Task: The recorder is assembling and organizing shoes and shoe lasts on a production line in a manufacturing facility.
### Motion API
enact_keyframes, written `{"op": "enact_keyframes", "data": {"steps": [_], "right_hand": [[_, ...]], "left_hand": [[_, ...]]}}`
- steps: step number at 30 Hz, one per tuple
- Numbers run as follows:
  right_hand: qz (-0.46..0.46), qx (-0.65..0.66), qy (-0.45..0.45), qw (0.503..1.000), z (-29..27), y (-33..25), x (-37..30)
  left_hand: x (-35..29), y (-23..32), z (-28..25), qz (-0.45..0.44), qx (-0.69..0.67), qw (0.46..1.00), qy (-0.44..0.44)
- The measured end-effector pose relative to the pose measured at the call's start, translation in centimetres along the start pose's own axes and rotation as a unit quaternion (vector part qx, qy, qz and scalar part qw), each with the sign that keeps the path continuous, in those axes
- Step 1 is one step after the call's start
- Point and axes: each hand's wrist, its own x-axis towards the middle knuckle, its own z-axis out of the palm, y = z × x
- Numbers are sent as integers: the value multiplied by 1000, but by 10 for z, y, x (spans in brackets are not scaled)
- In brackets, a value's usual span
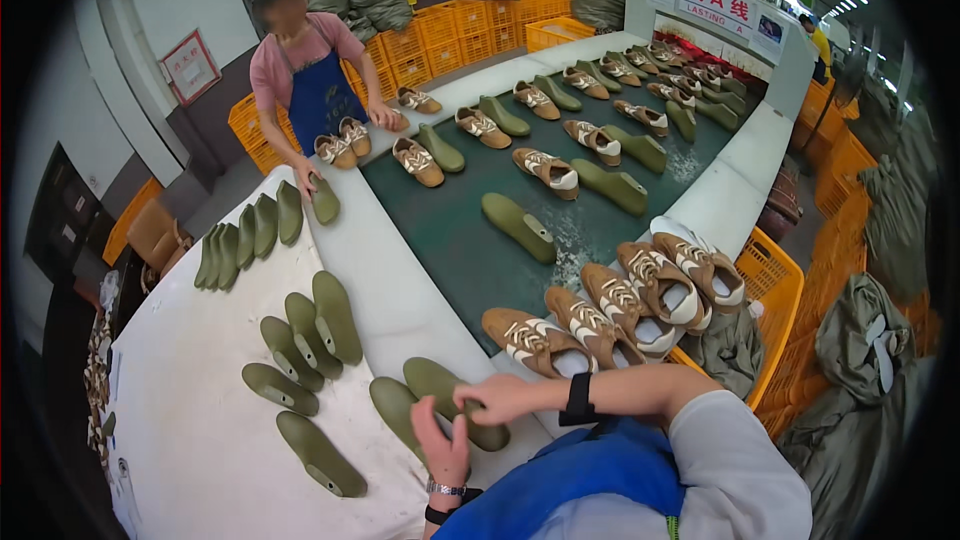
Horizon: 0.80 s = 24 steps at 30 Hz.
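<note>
Two green shoe lasts lie side by side at the near edge of the white table. My left hand (442, 443) is curled over the heel end of the left shoe last (393, 405). Bent fingers of my right hand (496, 398) grip the right shoe last (428, 376) near its middle, close to my left hand. My palms hide part of both lasts. Just right of my hands stands a row of brown and white sneakers (535, 338), laced, with toes pointing away from me. More green lasts (318, 452) lie in loose groups on the table to the left.
A green conveyor belt (420, 230) carries sneakers and lasts in rows. Across the table a co-worker in a blue apron (325, 95) has one hand on a last and the other by sneakers. A yellow crate (775, 285) with grey cloth stands beside the sneakers at right.
</note>
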Motion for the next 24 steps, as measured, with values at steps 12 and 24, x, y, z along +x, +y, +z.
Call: {"op": "enact_keyframes", "data": {"steps": [12, 24], "right_hand": [[103, -302, -135, 938, -43, 87, -121], [77, -283, 192, 937, -218, 134, 107]], "left_hand": [[0, -17, 56, -3, 121, 981, -150], [2, -11, 70, -51, 126, 987, -81]]}}
